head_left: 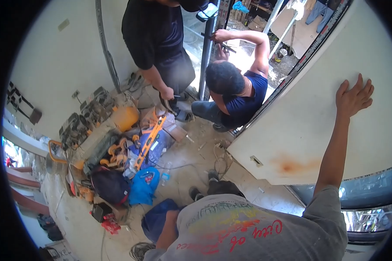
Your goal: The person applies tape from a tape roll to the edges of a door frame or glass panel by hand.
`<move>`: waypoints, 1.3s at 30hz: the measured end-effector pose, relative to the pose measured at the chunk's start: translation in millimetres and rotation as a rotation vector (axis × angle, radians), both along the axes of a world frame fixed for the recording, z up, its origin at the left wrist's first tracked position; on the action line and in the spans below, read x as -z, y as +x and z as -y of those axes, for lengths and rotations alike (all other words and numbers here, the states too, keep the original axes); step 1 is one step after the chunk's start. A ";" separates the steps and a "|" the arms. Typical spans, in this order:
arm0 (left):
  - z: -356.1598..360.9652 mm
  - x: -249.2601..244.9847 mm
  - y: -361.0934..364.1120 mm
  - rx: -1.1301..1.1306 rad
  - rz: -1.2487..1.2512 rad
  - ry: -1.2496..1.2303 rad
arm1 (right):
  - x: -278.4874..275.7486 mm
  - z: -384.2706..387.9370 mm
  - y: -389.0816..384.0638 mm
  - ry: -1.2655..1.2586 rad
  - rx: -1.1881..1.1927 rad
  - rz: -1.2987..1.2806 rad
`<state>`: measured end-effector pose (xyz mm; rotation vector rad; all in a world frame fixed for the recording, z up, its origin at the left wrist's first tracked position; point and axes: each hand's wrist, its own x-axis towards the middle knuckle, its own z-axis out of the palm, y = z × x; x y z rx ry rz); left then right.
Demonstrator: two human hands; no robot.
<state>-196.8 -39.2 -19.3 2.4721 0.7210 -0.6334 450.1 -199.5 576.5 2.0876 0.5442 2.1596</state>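
Against white panel [300,117], right hand [354,98] spread flat, left hand hidden, crouching person [236,93], tool pile [117,150] beyond.

Big white door panel [300,113], upright, rust stain nr lower edge

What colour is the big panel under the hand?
The panel is white with an orange stain; head view.
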 end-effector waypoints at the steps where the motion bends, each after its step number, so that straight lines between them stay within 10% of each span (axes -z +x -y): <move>1: -1.2 17.3 2.0 -0.054 0.007 -0.014 | 0.9 1.1 0.3 -0.012 -0.007 -0.004; 5: -5.1 15.5 21.3 -0.029 0.087 0.023 | -1.2 -0.2 1.6 -0.007 -0.007 0.017; 10: 3.3 -15.3 22.4 -0.784 0.028 -0.334 | 0.9 3.0 -0.4 -0.025 -0.036 0.011; 13: -7.7 -5.6 1.1 -0.193 0.015 -0.168 | 2.5 1.6 -3.6 -0.026 -0.076 -0.017; 24: -2.7 -3.3 -17.0 -0.596 0.141 -0.394 | 3.2 1.6 -7.4 -0.025 -0.044 -0.039; 26: -4.3 -5.1 -11.0 -0.605 0.175 -0.397 | 3.2 1.9 -5.7 -0.026 -0.043 -0.033; 28: -5.1 -4.5 -4.2 -0.107 0.079 -0.037 | 2.8 3.8 -5.0 -0.028 -0.047 -0.024; 31: -0.8 -30.3 10.4 -0.546 -0.085 -0.293 | 3.4 3.5 -4.5 -0.032 -0.053 -0.021; 39: -6.7 -8.7 -1.6 -0.409 -0.059 -0.230 | 3.0 3.7 -2.9 -0.033 -0.068 -0.004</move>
